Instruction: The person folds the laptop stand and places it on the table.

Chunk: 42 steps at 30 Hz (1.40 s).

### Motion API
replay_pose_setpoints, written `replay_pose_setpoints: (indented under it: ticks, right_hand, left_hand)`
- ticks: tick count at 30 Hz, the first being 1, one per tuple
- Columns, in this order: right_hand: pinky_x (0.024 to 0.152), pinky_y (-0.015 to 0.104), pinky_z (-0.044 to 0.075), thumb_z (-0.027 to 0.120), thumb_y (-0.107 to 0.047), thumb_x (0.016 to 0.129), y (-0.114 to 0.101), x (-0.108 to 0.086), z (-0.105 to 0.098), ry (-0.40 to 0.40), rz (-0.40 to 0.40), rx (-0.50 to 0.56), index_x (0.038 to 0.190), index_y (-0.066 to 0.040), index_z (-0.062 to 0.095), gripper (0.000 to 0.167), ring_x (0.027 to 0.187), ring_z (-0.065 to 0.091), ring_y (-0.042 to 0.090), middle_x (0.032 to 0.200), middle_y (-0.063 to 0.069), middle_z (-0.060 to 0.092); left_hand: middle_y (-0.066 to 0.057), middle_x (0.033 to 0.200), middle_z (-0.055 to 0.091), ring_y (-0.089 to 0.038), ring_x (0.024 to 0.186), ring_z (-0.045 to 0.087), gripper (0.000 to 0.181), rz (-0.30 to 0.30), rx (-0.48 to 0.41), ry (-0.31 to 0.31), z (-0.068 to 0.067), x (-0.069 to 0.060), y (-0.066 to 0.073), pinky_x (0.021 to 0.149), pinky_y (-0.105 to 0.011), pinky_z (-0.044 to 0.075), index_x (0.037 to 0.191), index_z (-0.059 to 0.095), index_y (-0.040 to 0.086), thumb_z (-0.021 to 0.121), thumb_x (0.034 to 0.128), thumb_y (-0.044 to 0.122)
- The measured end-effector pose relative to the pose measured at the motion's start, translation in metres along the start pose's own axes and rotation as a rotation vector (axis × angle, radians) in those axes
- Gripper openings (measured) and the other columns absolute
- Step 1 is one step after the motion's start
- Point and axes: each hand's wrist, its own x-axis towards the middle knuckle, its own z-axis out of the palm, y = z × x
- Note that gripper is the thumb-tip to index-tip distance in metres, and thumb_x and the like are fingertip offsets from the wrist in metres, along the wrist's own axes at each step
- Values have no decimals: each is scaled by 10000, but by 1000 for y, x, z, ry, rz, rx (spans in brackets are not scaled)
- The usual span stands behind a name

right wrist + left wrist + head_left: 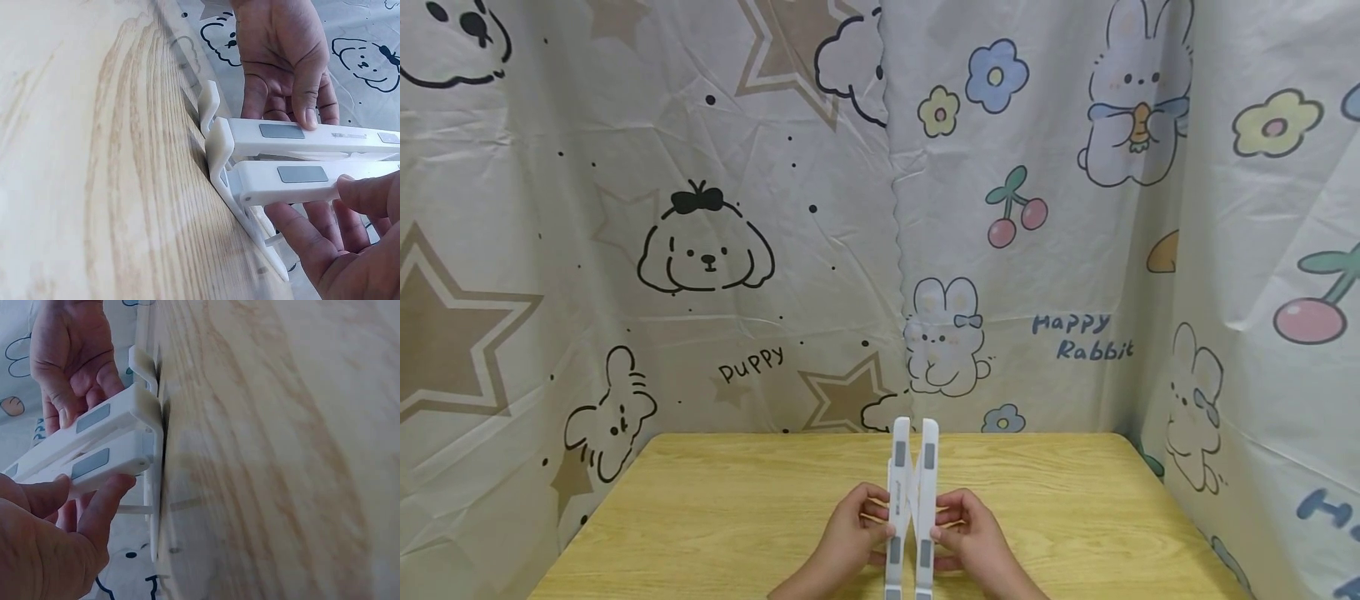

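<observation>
A white folding laptop stand (928, 487) stands on the table, its two long bars close together and almost parallel. My left hand (848, 533) grips the left bar, thumb on the near face and fingers behind. On the other side, my right hand (976, 533) holds the right bar the same way. Grey rubber strips (302, 174) line the bars. In the right wrist view, curved hooks (220, 147) at one end of the stand are beside the wood surface. The left wrist view shows the bars (119, 464) with a narrow gap between them; some fingertips are hidden behind.
The yellow wood-grain table (730, 500) spreads out on both sides of the hands. Behind it and along the sides hang pale curtains (820, 275) printed with puppies, rabbits, stars and flowers. The table's back edge (760, 434) meets the curtain.
</observation>
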Motion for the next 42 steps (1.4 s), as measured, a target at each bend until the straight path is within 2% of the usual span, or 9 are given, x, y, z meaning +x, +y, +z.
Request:
replay_pose_setpoints:
  ticks: [12,19,34,38,42]
  right_hand:
    - [684,545,625,666,44,939,-1,0,2,21,25,-28,1307,35,460,421,867,599,216,1043,125,546]
    - [703,535,628,666,33,942,-2,-1,7,10,30,-2,1325,14,467,432,883,616,230,1050,136,538]
    - [711,543,626,677,28,928,0,1,9,29,26,11,1336,6,472,458,885,630,224,1051,132,545]
    - [712,544,626,687,31,918,0,2,8,40,14,4,1326,11,485,455,882,635,219,1051,132,550]
    - [741,544,625,697,51,901,-1,5,6,25,2,1,1307,47,498,453,867,647,213,1040,136,574]
  left_hand:
    - [-122,1011,563,-211,852,588,313,5,-10,-19,2,5,0,601,-498,624,1162,573,37,695,902,-88]
    - [-137,1035,554,-218,866,596,334,9,-25,-40,5,5,-2,617,-511,622,1188,552,30,684,904,-83]
    - [-129,1027,571,-220,855,617,278,19,-23,-19,10,6,-2,616,-491,627,1138,573,20,678,904,-88]
    - [-116,1012,568,-209,847,608,260,30,-2,-1,12,6,-1,611,-471,628,1124,578,25,679,909,-81]
    - [-93,938,603,-188,814,597,230,84,105,36,11,3,-2,620,-372,623,1088,612,36,713,903,-56]
